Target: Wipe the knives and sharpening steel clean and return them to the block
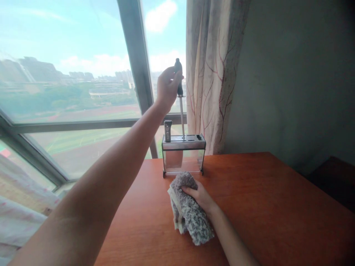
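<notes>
My left hand (168, 87) is closed around the black handle of a sharpening steel (182, 114), held upright above a knife block (183, 145). The lower end of its metal rod meets a slot in the block's top; how deep it sits I cannot tell. The block has clear sides and a metal top with several slots. Another handle, of a knife (168, 130), stands in its left slot, with a broad blade visible below. My right hand (201, 195) grips a folded grey, fluffy cloth (191, 212) in front of the block, over the table.
A reddish-brown wooden table (249, 192) bears the block. Behind it are a large window (69, 74) with metal frames and a patterned curtain (216, 66). A grey wall (291, 74) rises at the right. Pale fabric (19, 218) hangs at the lower left.
</notes>
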`<state>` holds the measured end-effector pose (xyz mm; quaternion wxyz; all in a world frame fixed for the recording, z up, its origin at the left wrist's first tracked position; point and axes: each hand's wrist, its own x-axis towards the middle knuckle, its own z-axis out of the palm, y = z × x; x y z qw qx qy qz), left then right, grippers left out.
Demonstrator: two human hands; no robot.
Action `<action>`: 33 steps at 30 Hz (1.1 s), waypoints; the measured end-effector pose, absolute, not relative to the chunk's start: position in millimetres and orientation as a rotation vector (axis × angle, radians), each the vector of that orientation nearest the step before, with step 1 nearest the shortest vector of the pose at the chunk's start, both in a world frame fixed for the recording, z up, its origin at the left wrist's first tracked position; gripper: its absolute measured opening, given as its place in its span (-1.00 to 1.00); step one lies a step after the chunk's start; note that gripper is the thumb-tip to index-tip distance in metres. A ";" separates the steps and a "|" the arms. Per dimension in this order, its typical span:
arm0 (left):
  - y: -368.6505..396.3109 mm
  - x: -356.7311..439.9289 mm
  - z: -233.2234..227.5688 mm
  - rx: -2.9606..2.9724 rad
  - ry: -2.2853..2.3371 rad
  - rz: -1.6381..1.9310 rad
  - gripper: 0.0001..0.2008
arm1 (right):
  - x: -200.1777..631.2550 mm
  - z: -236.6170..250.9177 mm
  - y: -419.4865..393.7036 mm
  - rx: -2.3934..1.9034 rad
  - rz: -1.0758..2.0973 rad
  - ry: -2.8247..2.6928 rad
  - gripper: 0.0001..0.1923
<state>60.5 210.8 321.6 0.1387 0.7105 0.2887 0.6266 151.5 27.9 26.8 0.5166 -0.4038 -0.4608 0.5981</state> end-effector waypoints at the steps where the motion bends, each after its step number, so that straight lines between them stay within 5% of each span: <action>1: 209.7 60.6 321.7 2.068 0.846 1.811 -0.74 | 151.4 27.3 27.5 -0.973 1.435 -1.106 -0.54; 20: 221.1 62.2 310.4 2.112 0.875 1.781 -0.87 | 149.4 29.6 25.3 -0.953 1.466 -1.085 -0.52; 27: 219.2 57.7 296.7 2.300 1.050 1.265 -0.59 | 149.2 25.0 26.4 -0.936 1.477 -1.092 -0.58; 33: 215.7 55.9 292.4 2.459 1.185 0.872 -0.81 | 147.3 22.3 26.4 -0.944 1.501 -1.080 -0.59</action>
